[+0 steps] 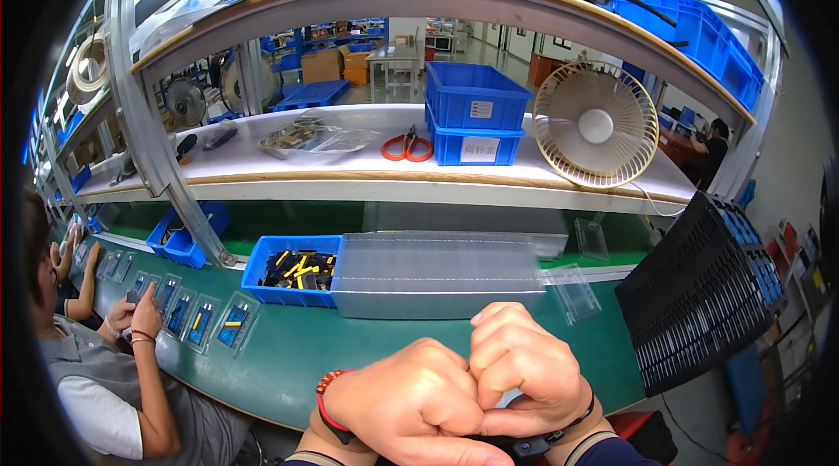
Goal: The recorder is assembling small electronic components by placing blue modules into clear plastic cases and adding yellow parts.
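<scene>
Holds left hand (411, 396) and right hand (529, 370) together with fingers curled — can't see how far closed or on what — short of translucent plastic stack (437, 278) beside blue bin (293, 295), likely for easy reach on worktop (288, 352).

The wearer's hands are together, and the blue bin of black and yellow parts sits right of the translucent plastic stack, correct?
No: the blue bin of black and yellow parts sits left of the translucent plastic stack, as the head view shows. The left hand and right hand are together.
</scene>
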Available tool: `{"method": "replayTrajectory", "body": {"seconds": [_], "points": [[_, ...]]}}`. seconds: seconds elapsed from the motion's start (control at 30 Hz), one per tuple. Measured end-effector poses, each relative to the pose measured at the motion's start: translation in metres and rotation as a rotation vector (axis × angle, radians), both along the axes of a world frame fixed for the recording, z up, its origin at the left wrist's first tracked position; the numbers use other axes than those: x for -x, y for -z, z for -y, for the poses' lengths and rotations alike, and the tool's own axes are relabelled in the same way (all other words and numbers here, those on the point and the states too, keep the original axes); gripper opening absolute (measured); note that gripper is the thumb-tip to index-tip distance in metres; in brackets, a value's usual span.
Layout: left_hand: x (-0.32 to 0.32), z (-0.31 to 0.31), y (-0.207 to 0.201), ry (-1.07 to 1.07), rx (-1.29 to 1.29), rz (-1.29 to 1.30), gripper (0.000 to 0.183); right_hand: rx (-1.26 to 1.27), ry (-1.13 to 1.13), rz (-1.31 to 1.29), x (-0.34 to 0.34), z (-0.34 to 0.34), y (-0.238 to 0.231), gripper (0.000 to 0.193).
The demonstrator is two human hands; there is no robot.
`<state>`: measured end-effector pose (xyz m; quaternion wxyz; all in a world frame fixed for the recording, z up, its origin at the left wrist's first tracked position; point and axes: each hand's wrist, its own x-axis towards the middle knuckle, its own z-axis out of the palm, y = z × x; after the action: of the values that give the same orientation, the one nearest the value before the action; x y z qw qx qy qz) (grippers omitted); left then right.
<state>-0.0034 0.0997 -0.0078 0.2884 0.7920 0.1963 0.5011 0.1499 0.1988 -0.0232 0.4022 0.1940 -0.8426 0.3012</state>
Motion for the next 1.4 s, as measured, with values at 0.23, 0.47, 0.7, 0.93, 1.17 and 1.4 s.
{"method": "replayTrajectory", "body": {"seconds": [0.23, 0.47, 0.7, 0.93, 1.17, 1.4], "points": [[0.007, -0.005, 0.004, 0.036, -0.045, -0.172, 0.049, 0.008, 0.125, 0.011, -0.006, 0.0, -0.002, 0.032], [0.008, -0.004, 0.015, -0.073, -0.097, -0.171, 0.053, 0.005, 0.273, -0.065, -0.004, 0.008, -0.001, 0.029], [0.004, -0.009, 0.015, -0.026, -0.097, -0.138, 0.053, -0.042, 0.143, 0.021, -0.009, -0.001, 0.0, 0.032], [0.005, 0.0, -0.004, -0.071, -0.102, -0.198, 0.037, -0.035, 0.265, -0.04, -0.006, 0.008, 0.0, 0.027], [0.005, -0.009, 0.014, -0.017, -0.113, -0.14, 0.053, -0.123, 0.241, -0.04, -0.011, 0.004, -0.001, 0.029], [0.004, 0.001, 0.0, -0.051, 0.002, -0.132, 0.043, -0.096, 0.397, -0.087, -0.007, 0.011, -0.001, 0.03]]}}
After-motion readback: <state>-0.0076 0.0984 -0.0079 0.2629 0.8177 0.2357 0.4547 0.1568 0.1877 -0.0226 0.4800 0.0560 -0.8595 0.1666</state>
